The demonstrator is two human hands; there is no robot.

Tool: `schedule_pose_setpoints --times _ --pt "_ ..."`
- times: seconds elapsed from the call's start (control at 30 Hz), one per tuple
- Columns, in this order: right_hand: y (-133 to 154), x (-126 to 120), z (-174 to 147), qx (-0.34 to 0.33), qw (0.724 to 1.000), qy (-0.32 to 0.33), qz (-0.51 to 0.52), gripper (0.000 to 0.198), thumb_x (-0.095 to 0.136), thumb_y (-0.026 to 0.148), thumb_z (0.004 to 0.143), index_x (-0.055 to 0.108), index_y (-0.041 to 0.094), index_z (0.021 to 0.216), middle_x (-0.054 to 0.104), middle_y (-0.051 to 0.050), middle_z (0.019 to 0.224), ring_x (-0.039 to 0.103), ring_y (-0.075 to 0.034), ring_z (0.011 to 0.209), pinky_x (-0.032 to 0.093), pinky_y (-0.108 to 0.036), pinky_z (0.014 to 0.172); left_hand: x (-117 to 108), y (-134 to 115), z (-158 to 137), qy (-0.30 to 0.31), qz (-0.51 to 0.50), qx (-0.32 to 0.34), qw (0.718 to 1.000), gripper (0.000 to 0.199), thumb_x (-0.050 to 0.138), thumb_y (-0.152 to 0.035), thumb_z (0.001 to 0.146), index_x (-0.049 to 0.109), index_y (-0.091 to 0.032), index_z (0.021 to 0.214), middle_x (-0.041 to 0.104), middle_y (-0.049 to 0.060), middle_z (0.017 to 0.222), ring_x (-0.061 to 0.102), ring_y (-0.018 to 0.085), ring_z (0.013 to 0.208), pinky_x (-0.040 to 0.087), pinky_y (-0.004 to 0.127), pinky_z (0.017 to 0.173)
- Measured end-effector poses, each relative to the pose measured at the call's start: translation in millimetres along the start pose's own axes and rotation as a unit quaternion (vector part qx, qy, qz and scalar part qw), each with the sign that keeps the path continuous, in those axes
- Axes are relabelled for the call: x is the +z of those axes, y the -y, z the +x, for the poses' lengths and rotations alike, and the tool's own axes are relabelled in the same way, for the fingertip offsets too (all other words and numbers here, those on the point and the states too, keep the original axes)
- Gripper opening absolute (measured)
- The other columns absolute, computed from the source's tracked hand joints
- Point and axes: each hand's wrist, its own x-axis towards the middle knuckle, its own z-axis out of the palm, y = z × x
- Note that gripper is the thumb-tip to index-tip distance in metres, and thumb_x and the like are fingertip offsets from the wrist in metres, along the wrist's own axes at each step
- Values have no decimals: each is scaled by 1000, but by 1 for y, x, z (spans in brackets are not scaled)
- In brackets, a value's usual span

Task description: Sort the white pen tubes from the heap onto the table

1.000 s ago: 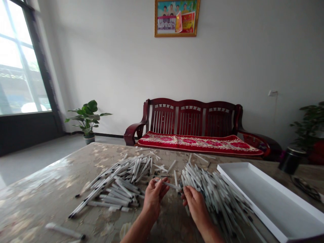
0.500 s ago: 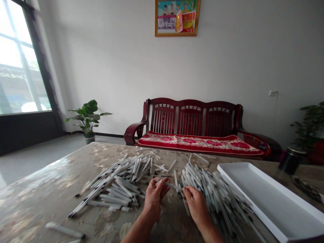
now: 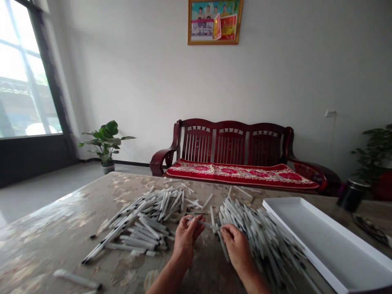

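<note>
A slim, pale pen spans the gap between my two hands above the table. My left hand is closed on its left end, thumb and fingers pinching it. At the other end, the fingertips of my right hand pinch the pen. Its tips are partly hidden by my fingers. Left of my hands lies a pile of translucent white pens with black ends. A second heap of similar pale pens spreads just beyond and to the right of my right hand.
A shallow white box lid or tray stands at the right. Small white tubes lie scattered between the piles, and one thicker pen is at the near left. Behind the table are a wooden bench and a potted plant.
</note>
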Motion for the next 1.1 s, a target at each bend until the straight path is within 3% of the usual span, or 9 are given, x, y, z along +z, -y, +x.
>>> schedule_pose_setpoints --times 0.13,0.33,0.53,0.73,0.97,1.1 --pt "4 -1 -1 1 1000 -17 23 35 52 53 85 68 22 84 71 -4 77 64 -20 71 50 -27 66 1 -1 -1 -3 3 2 1000 33 82 -14 69 52 -18 81 76 8 85 75 21 80 61 26 65" --pt "-3 4 -1 35 999 25 -14 44 43 56 89 65 23 70 61 0 55 58 -18 54 43 -27 52 2 -2 -2 3 5 5 1000 33 82 -15 69 51 -18 81 76 8 86 75 21 81 61 25 65" --pt "-3 4 0 12 998 5 59 35 60 52 80 71 20 92 74 -7 85 68 -22 77 52 -28 67 2 -1 -1 -9 8 8 1000 31 80 -14 72 51 -18 81 76 7 84 75 20 79 61 25 65" --pt "-11 5 2 71 996 42 39 48 45 61 86 66 21 69 61 -1 53 57 -17 45 44 -26 43 3 -1 -2 -5 14 3 1000 33 82 -17 70 51 -18 81 76 7 84 75 20 79 61 24 64" --pt "-14 4 5 25 998 32 55 38 59 55 79 71 20 91 73 -6 81 68 -22 71 53 -27 59 2 -1 0 -12 9 5 1000 32 81 -16 71 51 -18 81 76 7 83 75 19 77 61 23 63" --pt "-11 4 3 67 996 55 38 48 44 61 86 68 21 76 67 -4 63 63 -19 54 47 -26 46 1 1 2 -4 10 4 1000 32 81 -16 72 51 -18 82 76 7 86 75 19 80 61 24 66"
